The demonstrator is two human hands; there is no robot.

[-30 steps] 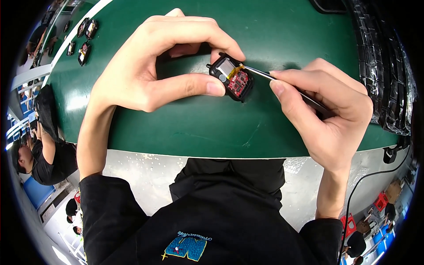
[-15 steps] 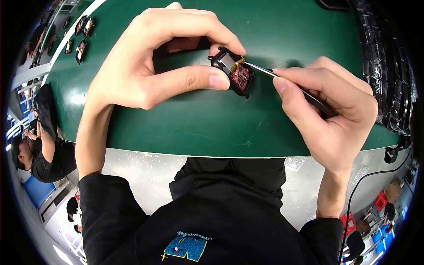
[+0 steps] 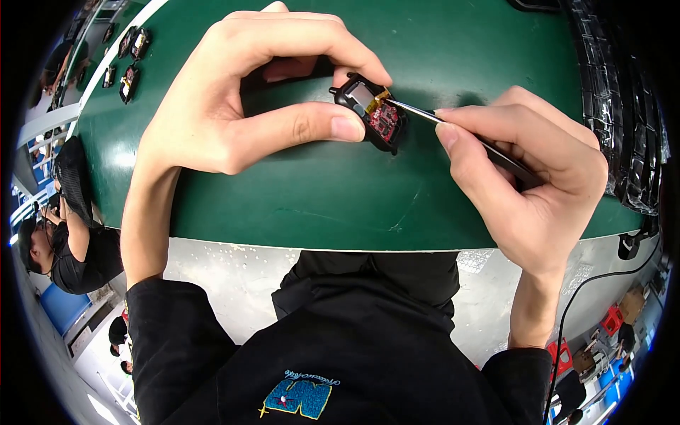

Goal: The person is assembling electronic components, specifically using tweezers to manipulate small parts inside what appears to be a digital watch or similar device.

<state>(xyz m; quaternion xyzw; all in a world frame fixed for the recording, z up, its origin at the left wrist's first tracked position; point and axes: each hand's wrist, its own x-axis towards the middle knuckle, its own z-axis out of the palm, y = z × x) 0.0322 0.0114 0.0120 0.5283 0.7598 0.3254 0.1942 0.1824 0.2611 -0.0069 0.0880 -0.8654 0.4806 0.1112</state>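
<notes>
In the head view, a small open black casing (image 3: 343, 97) is held above the green table (image 3: 297, 205), tilted, with its inside turned up; it is pinched between the thumb and forefinger of the left hand (image 3: 212, 106), whose other fingers are mostly hidden. A slender dark tool (image 3: 414, 110) with a bright metal point is pinched in the right hand (image 3: 528, 152) between thumb and forefinger, the remaining fingers being curled behind. The tool's point is brought to the edge of a yellow strip (image 3: 374, 103); whether it is pressed on or hooked under cannot be told. The step in hand is judged to be fine work on that strip, and for the next move a firm left pinch and a light, shallow stroke are called for, so that the board is not scratched. Within the casing, a pale grey block (image 3: 359, 93) is seated beside a red circuit board (image 3: 386, 124), and the strip is laid between them. At the table's far left, similar units (image 3: 129, 83) are set down, a red board being visible in the nearest.
</notes>
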